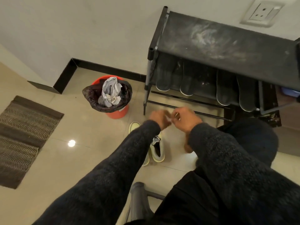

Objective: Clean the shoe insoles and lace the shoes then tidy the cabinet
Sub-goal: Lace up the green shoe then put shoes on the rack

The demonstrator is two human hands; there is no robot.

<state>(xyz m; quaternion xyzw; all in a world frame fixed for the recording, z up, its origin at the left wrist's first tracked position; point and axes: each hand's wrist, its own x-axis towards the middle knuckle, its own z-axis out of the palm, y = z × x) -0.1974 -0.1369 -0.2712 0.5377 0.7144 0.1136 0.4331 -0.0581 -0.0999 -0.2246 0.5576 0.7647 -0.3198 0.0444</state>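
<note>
Down on the tiled floor [97, 159], a pair of pale yellow-green shoes [156, 148] lies side by side, partly hidden behind the person's left sleeve [113, 172]. Above the shoes both hands are raised close together. The left hand [158, 117] and the right hand [185, 118] are motion-blurred, with fingers curled inward toward each other; something thin and pale shows between them, but whether the fingers pinch it cannot be told. Just beyond the hands stands a black shoe rack [227, 46], its top shelf dusty and smeared. On the shelf below, four dark insoles [188, 82] with light edges lean in a row, heels pointing toward the near side. To the left of the rack, well apart from the shoes, sits an orange bin [117, 113] lined with a dark bag [92, 98] and stuffed with crumpled newspaper [112, 91]. Farther left, a brown woven mat [24, 135] lies on the floor. A white wall socket [263, 13] sits on the far wall above the rack. The person's dark-trousered knee [253, 137] shows at right.
</note>
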